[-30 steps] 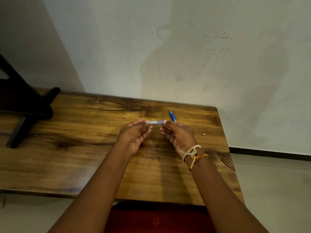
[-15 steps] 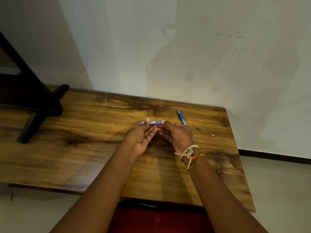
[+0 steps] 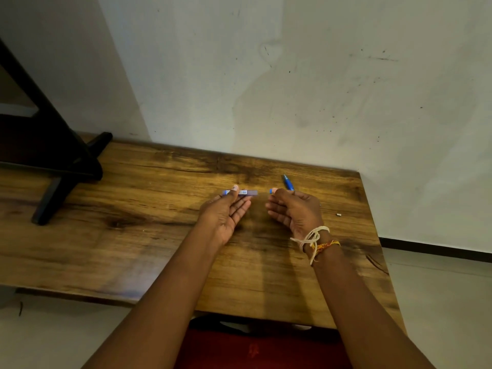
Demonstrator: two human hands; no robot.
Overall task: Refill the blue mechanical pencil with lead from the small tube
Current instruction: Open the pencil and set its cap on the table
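Observation:
My left hand (image 3: 228, 210) pinches a small clear lead tube (image 3: 246, 192) with a white and blue label, held level above the wooden table (image 3: 149, 235). My right hand (image 3: 295, 210), a short gap to the right of the tube, pinches a small blue cap (image 3: 270, 191) between thumb and fingertip. The blue mechanical pencil (image 3: 288, 182) lies on the table just behind my right hand, its lower end hidden by my fingers.
A tiny pale piece (image 3: 339, 214) lies on the table near the right edge. A black stand (image 3: 53, 166) sits on the table's far left. The white wall rises right behind the table. The table's right edge drops to the floor.
My hands were together on the tube; now they have pulled apart, the blue cap in my right hand and the tube in my left. The view has also shifted left.

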